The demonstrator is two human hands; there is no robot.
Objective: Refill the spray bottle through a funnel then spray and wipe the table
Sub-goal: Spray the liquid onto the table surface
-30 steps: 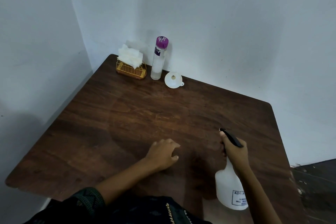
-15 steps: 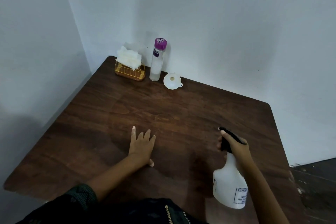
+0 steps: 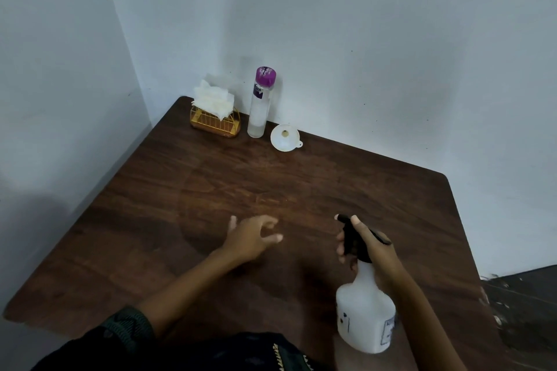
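Note:
My right hand (image 3: 369, 247) grips the black trigger head of a white spray bottle (image 3: 364, 313) and holds it over the near right of the dark wooden table (image 3: 271, 190), nozzle pointing left. Over the table's middle my left hand (image 3: 251, 235) hovers, empty, fingers spread and blurred. At the far corner lies a white funnel (image 3: 284, 137), mouth up. Beside it stands a tall clear bottle with a purple cap (image 3: 260, 102). White tissues (image 3: 212, 99) stick out of a gold wire holder (image 3: 215, 125) to its left.
White walls close in the table at the back and the left. The table's right edge drops to a dark floor (image 3: 524, 310). My dark sleeve covers part of the near edge.
My left hand went from a loose fist to flat on the table, then lifted and shifted right with fingers spread. The spray bottle turned slightly in my right hand and its nozzle swung left.

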